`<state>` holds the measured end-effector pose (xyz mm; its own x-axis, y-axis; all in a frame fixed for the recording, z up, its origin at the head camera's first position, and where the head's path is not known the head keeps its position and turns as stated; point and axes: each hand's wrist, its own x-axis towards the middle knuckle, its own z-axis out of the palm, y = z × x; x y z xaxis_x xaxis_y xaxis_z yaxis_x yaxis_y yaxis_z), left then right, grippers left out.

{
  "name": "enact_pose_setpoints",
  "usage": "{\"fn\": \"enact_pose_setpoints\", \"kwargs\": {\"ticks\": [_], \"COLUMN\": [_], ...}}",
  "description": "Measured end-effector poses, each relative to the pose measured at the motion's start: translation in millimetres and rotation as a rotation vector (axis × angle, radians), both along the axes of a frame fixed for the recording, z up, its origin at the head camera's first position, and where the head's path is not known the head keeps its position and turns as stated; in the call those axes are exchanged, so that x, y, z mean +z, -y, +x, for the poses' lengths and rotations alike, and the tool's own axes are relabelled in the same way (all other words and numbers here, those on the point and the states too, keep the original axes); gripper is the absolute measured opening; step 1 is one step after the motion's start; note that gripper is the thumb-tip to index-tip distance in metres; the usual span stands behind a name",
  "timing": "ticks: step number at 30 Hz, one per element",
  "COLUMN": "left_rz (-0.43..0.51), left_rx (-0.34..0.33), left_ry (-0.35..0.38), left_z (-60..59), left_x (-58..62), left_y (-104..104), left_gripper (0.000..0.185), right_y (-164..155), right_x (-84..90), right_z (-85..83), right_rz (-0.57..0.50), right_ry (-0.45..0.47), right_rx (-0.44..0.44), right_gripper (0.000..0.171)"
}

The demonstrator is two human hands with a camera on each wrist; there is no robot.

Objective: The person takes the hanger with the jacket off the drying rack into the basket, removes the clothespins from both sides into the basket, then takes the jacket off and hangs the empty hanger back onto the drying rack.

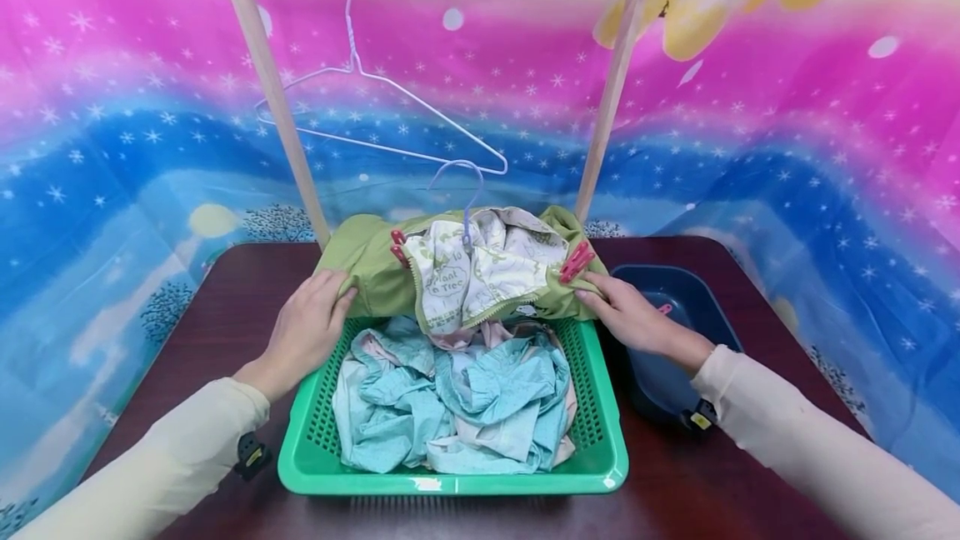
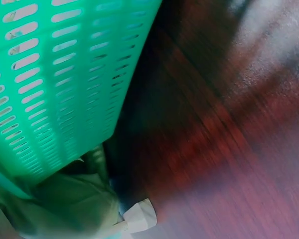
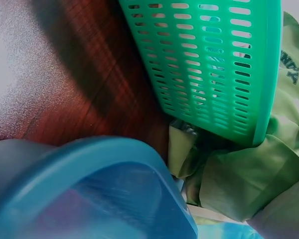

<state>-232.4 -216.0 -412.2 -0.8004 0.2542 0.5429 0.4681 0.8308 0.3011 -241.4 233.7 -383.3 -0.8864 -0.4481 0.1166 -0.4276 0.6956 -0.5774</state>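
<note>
We hold the green jacket (image 1: 375,269), clipped on its hanger (image 1: 467,207) with pink pegs (image 1: 576,261), over the far rim of the green basket (image 1: 450,482). Left hand (image 1: 303,332) and right hand (image 1: 633,315) each pinch a shoulder edge. We judge an even, level grip keeps the pegs seated.

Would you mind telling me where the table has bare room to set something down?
Bare table lies left of the green basket, under the left hand. A strip shows along the near edge. The right is crowded: the blue tub sits against the basket.
</note>
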Motion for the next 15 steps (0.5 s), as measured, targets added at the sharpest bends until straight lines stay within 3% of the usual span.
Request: {"fn": "enact_pose_setpoints", "kwargs": {"ticks": [15], "left_rz": [0.004], "left_rx": [0.031], "left_ry": [0.001], "left_z": [2.0], "left_x": [-2.5], "left_y": [-1.3], "left_gripper": [0.011], "right_y": [-0.3], "right_x": [-7.6], "right_z": [-0.1], "right_rz": [-0.022], "right_ry": [-0.061], "right_rx": [-0.017], "right_gripper": [0.037]}}
